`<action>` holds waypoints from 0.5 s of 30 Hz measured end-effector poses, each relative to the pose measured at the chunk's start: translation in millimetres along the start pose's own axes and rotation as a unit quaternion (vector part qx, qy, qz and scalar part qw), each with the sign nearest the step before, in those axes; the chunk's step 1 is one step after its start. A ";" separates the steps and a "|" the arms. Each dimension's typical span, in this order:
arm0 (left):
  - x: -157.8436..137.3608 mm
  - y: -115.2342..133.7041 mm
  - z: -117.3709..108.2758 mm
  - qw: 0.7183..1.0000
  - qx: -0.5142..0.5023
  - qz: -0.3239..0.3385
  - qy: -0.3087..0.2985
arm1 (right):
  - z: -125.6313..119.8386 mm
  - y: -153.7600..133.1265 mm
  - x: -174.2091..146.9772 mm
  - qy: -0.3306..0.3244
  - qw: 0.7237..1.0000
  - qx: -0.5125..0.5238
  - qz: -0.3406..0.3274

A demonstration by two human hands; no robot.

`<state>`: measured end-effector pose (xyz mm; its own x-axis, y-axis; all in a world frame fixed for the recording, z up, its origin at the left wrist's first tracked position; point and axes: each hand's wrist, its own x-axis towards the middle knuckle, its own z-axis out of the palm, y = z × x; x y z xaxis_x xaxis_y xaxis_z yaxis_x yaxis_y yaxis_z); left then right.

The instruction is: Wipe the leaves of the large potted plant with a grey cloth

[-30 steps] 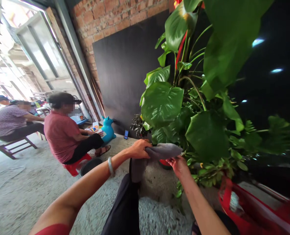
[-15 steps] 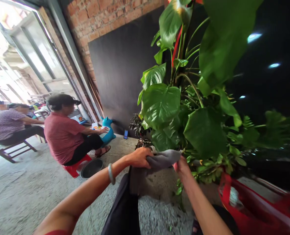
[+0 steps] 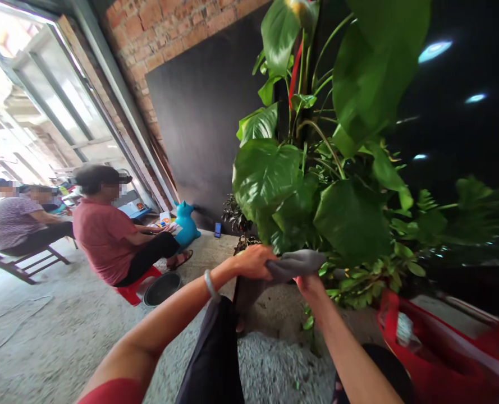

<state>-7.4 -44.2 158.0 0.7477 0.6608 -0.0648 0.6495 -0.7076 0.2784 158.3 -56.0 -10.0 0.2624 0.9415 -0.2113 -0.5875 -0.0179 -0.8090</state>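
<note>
A crumpled grey cloth (image 3: 295,265) stretches between my two hands, low in front of a tall plant with broad green leaves (image 3: 352,221). From the left, my left hand (image 3: 253,261) grips one end of it, fingers curled over the fabric; a pale bangle (image 3: 210,283) circles that wrist. Beneath the other end, my right hand (image 3: 310,285) is closed against the cloth. Its fingertips are partly covered, and whether a leaf lies inside the folds is hidden.
At left, a person in a red shirt (image 3: 104,233) sits on a red stool (image 3: 137,286) beside a dark basin (image 3: 161,289) and a blue animal figure (image 3: 185,224). A phone (image 3: 218,230) leans near the dark panel (image 3: 198,129). A red bag (image 3: 438,359) stands right.
My left hand and the cloth have moved right, bringing the cloth over my right hand. The seated person's hand has drawn back along the blue figure. The view has shifted slightly.
</note>
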 end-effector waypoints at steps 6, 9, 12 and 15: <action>-54.0 -20.3 -10.6 0.984 -0.168 0.006 -0.057 | -34.6 9.8 -15.1 0.020 0.997 -0.006 0.079; -46.7 -12.3 -27.2 0.977 -0.212 -0.002 0.031 | -47.7 7.4 -15.3 0.011 0.996 -0.006 0.092; -25.4 -6.7 -27.0 0.961 -0.246 -0.036 0.117 | -53.5 2.1 0.7 0.015 0.997 0.000 0.078; -6.4 -8.4 -11.9 0.949 -0.238 -0.094 0.186 | -53.7 1.2 28.6 0.044 0.997 -0.006 0.056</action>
<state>-19.2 -39.5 167.5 0.4666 0.8695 0.1621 0.5649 -0.4340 0.7018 206.3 -47.1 -46.5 0.2619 0.9007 -0.3467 -0.6081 -0.1249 -0.7839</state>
